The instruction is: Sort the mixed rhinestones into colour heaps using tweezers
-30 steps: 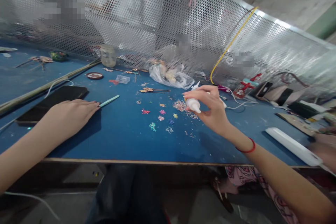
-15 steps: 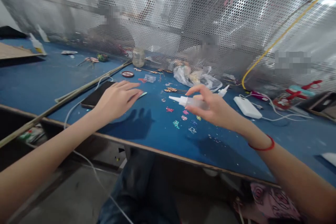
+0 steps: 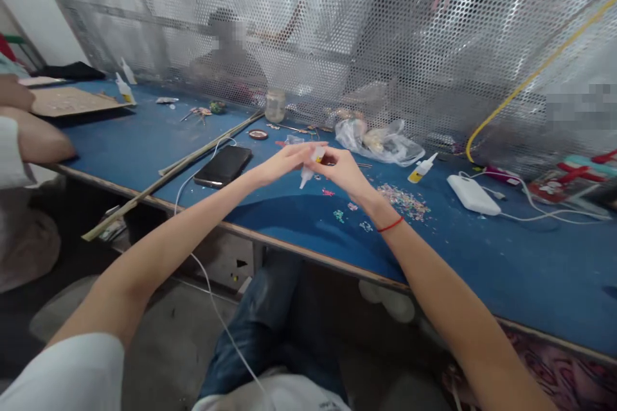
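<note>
Both my hands meet above the blue table (image 3: 482,257) around a small white glue bottle (image 3: 308,168) whose nozzle points down and left. My right hand (image 3: 340,170) is closed on the bottle's body. My left hand (image 3: 284,159) pinches the bottle's upper end from the left. Below and right of them lie small coloured ornaments (image 3: 340,213) and a heap of glittery bits (image 3: 405,199). A black phone (image 3: 224,166) lies left of my left hand.
A second glue bottle (image 3: 420,169), a white power bank (image 3: 472,194) with cables, a clear plastic bag (image 3: 380,141) and a jar (image 3: 275,104) stand toward the perforated metal screen (image 3: 337,32). A long stick (image 3: 164,176) crosses the table. Another person's arm (image 3: 33,141) rests far left.
The view has swung left and pulled back. My left hand has left the table beside the phone and joined my right hand on the glue bottle, which now points downward.
</note>
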`<state>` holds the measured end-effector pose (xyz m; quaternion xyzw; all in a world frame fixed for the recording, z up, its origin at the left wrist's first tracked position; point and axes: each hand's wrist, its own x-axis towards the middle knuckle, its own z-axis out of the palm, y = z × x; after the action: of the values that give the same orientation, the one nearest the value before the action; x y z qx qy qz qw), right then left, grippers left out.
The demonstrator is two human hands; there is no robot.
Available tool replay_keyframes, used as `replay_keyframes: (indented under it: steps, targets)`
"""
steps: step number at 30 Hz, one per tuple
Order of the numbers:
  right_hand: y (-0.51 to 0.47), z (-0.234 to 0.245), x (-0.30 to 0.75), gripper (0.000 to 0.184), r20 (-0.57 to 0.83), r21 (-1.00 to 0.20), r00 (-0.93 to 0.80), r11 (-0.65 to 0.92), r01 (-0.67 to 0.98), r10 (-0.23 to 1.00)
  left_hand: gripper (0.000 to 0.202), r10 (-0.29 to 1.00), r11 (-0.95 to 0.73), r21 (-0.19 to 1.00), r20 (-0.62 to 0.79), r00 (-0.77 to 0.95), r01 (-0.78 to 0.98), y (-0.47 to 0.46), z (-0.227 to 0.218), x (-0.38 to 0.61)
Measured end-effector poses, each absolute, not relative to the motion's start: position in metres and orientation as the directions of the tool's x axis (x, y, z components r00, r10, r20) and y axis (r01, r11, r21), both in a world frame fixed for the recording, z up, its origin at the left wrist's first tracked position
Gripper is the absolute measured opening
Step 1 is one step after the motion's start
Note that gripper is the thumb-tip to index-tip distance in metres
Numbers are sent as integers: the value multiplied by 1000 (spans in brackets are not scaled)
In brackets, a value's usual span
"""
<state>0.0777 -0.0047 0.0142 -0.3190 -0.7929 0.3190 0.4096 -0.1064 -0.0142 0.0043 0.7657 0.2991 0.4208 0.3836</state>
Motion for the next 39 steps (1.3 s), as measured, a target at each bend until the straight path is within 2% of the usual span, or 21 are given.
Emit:
replay_keyframes:
  steps: [3, 7, 12, 17, 24, 30, 39]
  targets:
    - [-6, 5, 79, 50, 491, -776, -382, 592, 217, 783, 84, 784, -549, 817, 430, 449, 176, -23, -9, -104]
    - [-5, -2, 77, 41, 481, -801, -394, 575, 166, 783, 69, 796, -553, 810, 445, 410, 196, -25, -14, -100]
    - [-5, -11, 66, 17, 594, -665, -348, 686, 295, 725, 62, 825, -521, 830, 431, 365, 197, -20, -13, -99]
    - [-6, -17, 60, 19, 643, -565, -334, 721, 402, 689, 66, 834, -495, 846, 400, 379, 197, -19, -11, -103]
    - [-2, -21, 59, 16, 641, -578, -320, 713, 397, 698, 68, 825, -505, 842, 405, 393, 193, -15, -13, -105]
    - [-5, -20, 59, 16, 652, -577, -303, 714, 397, 695, 81, 817, -516, 839, 422, 393, 172, -16, -13, -103]
    - [-9, -19, 56, 12, 649, -565, -291, 702, 435, 703, 76, 827, -510, 846, 432, 360, 154, -21, -13, -103]
